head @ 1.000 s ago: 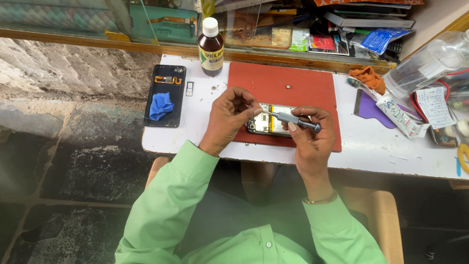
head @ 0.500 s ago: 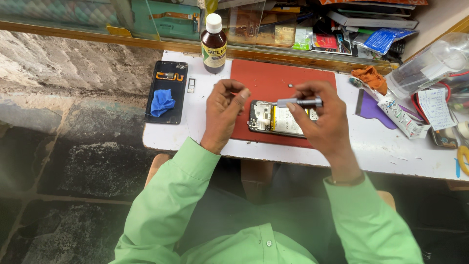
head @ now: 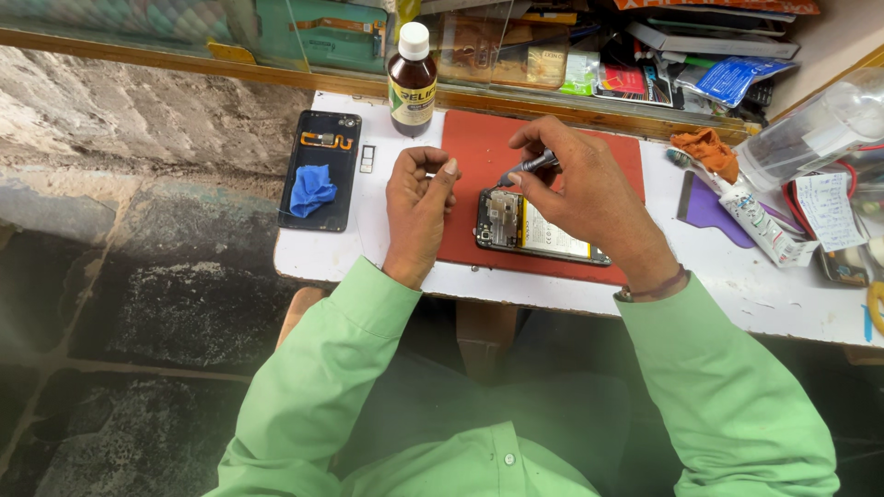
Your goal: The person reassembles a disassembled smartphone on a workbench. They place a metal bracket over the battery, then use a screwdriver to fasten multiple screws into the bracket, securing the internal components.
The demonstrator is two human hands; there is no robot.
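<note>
Head view: your right hand (head: pixel 589 198) pinches a screwdriver (head: pixel 527 167), tip down on the top end of the opened phone (head: pixel 539 230). Phone lies on the red mat (head: pixel 479 147), near its front edge, partly under your right hand. Your left hand (head: pixel 419 207) rests just left of the phone, fingers curled in, thumb against fingertips; can't tell if it holds anything. Back cover (head: pixel 322 179) with blue cloth (head: pixel 311 189) sits well left on the white table (head: pixel 737 276). Brown bottle (head: pixel 411 78) stands behind the mat's left corner. Glue tube (head: pixel 760 216) lies to the right.
</note>
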